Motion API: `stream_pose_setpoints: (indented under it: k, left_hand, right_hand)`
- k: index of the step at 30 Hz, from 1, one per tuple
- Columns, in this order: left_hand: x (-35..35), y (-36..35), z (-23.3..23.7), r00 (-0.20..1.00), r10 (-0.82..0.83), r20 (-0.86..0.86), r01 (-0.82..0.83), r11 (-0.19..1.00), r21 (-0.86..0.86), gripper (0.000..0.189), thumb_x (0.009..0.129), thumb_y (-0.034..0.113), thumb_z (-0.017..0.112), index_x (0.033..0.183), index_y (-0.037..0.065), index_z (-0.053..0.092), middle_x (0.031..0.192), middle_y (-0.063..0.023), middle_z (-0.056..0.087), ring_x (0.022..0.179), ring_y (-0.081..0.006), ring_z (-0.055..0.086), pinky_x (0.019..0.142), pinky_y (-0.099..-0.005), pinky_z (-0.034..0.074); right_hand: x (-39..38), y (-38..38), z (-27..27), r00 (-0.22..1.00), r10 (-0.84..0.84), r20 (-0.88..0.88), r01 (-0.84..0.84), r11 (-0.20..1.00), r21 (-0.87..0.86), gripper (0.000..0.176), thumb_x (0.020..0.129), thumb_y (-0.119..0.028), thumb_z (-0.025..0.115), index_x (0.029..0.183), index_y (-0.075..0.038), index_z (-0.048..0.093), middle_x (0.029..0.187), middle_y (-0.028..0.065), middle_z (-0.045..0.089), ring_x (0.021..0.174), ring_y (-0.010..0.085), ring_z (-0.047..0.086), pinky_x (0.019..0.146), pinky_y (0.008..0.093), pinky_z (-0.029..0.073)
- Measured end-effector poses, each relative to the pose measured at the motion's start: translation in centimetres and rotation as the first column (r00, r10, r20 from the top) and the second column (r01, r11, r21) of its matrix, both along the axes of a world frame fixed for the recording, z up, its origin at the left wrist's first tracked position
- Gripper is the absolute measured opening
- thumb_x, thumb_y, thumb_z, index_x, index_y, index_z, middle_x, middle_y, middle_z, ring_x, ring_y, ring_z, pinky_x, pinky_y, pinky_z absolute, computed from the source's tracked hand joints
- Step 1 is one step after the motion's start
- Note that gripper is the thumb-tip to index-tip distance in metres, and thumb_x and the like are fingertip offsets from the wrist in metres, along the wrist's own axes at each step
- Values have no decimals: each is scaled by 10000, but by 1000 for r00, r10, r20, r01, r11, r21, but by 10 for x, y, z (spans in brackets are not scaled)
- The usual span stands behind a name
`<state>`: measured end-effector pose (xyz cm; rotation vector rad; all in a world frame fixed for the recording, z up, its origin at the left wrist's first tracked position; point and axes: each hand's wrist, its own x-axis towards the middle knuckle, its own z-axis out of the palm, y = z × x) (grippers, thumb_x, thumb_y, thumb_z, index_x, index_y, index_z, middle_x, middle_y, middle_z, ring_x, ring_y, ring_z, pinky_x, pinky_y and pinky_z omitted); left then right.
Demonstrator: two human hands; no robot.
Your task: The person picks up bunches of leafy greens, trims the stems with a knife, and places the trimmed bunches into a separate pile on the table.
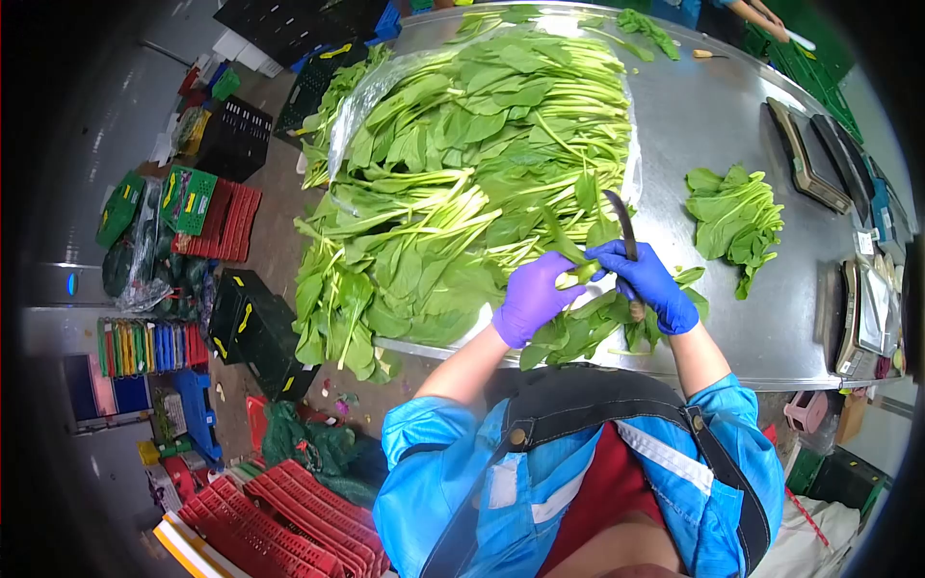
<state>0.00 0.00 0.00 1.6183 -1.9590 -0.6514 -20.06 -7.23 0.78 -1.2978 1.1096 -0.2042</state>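
Note:
My left hand [537, 297], in a purple glove, is closed round the stems of a small green leafy bunch [575, 274]. Against those stems is my right hand [651, 279], in a blue glove, with its fingers wrapped round a knife [626, 223] whose dark curved blade points up and away. Loose leaves [578, 332] lie on the metal table [713, 125] below both hands. A large heap of leafy greens [482, 125] on clear plastic spreads ahead and to the left. Off to the right sits a smaller bunch [737, 217].
Weighing scales [867, 308] stand at the table's right edge. Near the far edge lies a small wooden-handled tool [708, 54]. Another person's hands [766, 19] show at the top right. Red crates [279, 520] and black crates [255, 332] stand on the floor at left.

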Motion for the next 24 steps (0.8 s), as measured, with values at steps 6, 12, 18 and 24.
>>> stream_pose_setpoints:
  k: [6,12,18,24]
  left_hand:
    - [-7,-4,-5,884,59,-463,-47,998,37,256,708,147,733,923,25,667,810,-117,655,724,-228,644,676,-315,498]
    - [8,-1,5,806,49,-590,42,989,140,285,719,150,738,946,1,651,857,-97,634,782,-173,601,728,-274,472]
    - [29,-5,12,779,214,-590,63,909,412,344,755,210,739,987,-20,634,865,-35,634,766,-93,558,709,-249,463]
    - [24,-10,24,798,157,-582,106,914,392,246,772,191,728,941,23,664,736,7,607,605,-41,530,535,-206,423]
  right_hand:
    - [-1,31,-16,993,-120,12,88,659,-747,397,785,-30,572,1173,-114,578,837,165,655,706,280,663,641,351,522]
    - [-4,29,-45,981,-97,-169,-72,627,-776,412,736,14,530,1118,-108,622,856,168,652,741,359,630,667,405,510]
    - [3,34,-2,955,-133,265,223,911,-346,269,871,-194,618,1090,-39,643,728,39,625,600,71,554,581,240,473]
    - [27,17,10,968,-107,225,159,961,-227,211,831,-186,668,935,-3,669,616,13,577,546,63,523,510,229,418]
